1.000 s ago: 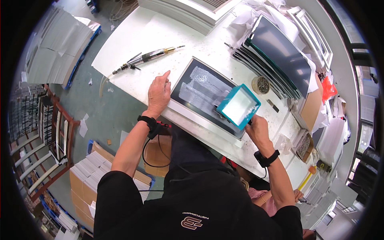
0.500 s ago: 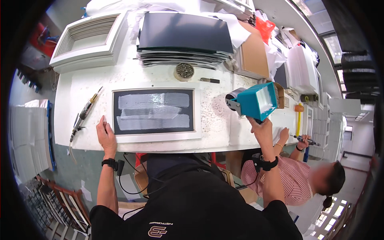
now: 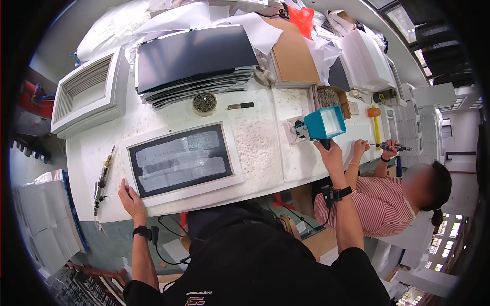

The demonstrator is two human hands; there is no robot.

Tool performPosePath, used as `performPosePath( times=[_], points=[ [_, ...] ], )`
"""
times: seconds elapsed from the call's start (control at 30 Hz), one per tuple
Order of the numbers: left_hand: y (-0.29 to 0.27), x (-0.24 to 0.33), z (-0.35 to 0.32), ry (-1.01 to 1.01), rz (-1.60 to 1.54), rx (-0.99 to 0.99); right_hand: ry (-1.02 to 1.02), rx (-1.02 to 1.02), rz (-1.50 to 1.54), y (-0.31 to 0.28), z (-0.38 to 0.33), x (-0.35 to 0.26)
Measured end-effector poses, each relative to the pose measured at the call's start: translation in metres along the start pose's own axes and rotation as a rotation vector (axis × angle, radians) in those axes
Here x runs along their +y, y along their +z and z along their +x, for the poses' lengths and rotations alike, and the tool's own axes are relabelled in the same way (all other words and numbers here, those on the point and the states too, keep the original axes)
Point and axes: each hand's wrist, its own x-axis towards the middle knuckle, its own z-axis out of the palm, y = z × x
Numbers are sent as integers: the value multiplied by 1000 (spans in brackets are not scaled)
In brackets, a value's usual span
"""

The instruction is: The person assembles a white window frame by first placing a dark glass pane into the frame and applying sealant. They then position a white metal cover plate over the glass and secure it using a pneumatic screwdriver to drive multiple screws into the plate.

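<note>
A white rectangular frame (image 3: 184,199) lies tilted on the table around a dark panel (image 3: 133,159), which carries broad, streaky whitish bands of coating. At the frame's lower left corner is my left hand (image 3: 133,204), its fingers stretched out and lying against or just beside the edge. My right hand (image 3: 332,158) is closed round the black handle of a teal hopper-shaped glue spreader (image 3: 315,125) with a metal bracket on its left side. Pale material shows inside the hopper. The spreader is right of the frame, at a white block (image 3: 295,131); whether it rests there I cannot tell.
Behind lie a stack of dark panels (image 3: 196,53), white frames (image 3: 87,92), a round tub of small metal pieces (image 3: 204,103) and a dark-handled scraper (image 3: 241,105). A power screwdriver (image 3: 103,178) lies left. At right, a co-worker's hand (image 3: 389,149) holds another driver; a yellow-handled hammer (image 3: 376,122) lies near.
My view has turned, so the frame and table appear tilted. The spreader has gone farther from me and lower, toward the white block. My left hand stays at the frame's left edge.
</note>
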Motion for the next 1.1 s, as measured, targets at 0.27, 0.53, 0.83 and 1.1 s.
performPosePath(
  times=[0.27,0.53,0.83,1.1],
  points=[
    [1,-2,0,22,-1,-5,48,-18,5,7,7,13],
    [-6,-2,4,-23,30,-62,6,-6,-48,38,6,26],
    [11,279,-5,126,-290,-481,-37,19,-47,13,-16,27],
    [211,450,2,634,-261,-608,66,228,373,-20,-61,31]
  ],
)
